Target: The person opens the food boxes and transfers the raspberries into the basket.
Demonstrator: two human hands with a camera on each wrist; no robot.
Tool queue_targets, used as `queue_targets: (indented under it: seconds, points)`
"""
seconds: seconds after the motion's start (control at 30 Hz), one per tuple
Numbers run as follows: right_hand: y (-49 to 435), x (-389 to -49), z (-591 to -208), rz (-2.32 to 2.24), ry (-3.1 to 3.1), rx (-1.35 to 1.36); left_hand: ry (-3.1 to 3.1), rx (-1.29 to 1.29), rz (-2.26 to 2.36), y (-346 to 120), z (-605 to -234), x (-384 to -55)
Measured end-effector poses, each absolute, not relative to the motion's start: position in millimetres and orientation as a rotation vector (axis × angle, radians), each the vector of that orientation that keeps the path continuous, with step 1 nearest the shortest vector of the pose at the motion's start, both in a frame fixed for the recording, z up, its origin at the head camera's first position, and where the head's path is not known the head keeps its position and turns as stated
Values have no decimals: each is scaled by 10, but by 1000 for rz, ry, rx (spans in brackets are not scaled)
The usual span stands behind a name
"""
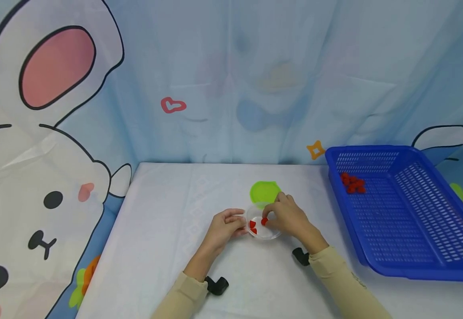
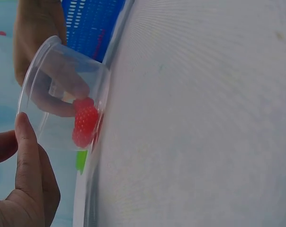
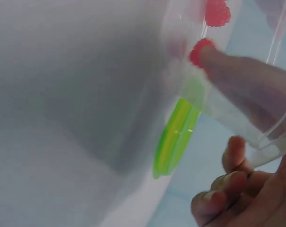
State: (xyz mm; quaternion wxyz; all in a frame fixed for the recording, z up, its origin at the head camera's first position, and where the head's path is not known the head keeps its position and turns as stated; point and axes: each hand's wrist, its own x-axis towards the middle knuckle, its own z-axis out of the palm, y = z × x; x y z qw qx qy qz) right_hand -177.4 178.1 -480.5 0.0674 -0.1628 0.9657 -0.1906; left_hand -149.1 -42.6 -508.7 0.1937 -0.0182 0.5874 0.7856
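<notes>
A clear plastic cup (image 1: 266, 236) with red raspberries (image 1: 252, 224) in its bottom stands on the white table. My left hand (image 1: 224, 228) is at the cup's left side, its fairly straight fingers touching the rim. From the right, my right hand (image 1: 289, 218) reaches down inside the cup and pinches a raspberry (image 3: 198, 52) between thumb and finger. Through the clear wall in the left wrist view, those fingertips are at the red raspberries (image 2: 85, 120), close over the bottom. A bright green lid (image 1: 264, 191) lies just behind the cup.
At the right is a blue perforated basket (image 1: 353, 235), with a small heap of raspberries (image 1: 352, 183) in its far left corner. Black wrist mounts (image 1: 217, 286) stick out from both sleeves. Behind the table (image 1: 167, 212) hangs a pale blue cartoon curtain (image 1: 215, 53).
</notes>
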Motion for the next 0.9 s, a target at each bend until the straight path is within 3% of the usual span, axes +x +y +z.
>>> queue_targets:
  seconds: [0.23, 0.47, 0.9]
  points:
    - [1902, -1810, -4978, -1053, 2824, -567, 1670, -55, 2183, -441, -5103, -1488]
    - [2020, -1788, -4888, -1386, 2725, -537, 1679, -74, 2176, -435, -5079, -1487]
    - [2350, -1508, -4123, -1445, 2797, -403, 1675, -81, 2183, -439, -5093, -1499]
